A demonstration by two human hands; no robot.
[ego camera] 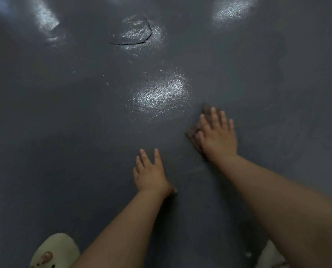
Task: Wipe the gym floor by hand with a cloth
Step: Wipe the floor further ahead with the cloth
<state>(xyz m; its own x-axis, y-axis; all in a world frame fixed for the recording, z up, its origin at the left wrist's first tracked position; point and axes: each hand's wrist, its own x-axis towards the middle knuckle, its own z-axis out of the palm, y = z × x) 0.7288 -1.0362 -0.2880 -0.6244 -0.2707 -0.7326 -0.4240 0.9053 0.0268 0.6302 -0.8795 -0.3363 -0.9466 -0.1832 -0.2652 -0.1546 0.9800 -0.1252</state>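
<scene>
The dark grey gym floor (84,117) fills the head view, with bright glare patches on its surface. My right hand (217,136) lies flat with straight, spread fingers on a brownish cloth (193,132) and presses it to the floor; only the cloth's left edge and far corner show from under the palm. My left hand (150,172) rests flat on the bare floor to the left and nearer to me, fingers straight, holding nothing.
A curved black crack (134,42) marks the floor farther ahead. A cream slipper (54,251) sits at the bottom left, and a second pale slipper (270,256) peeks out under my right forearm.
</scene>
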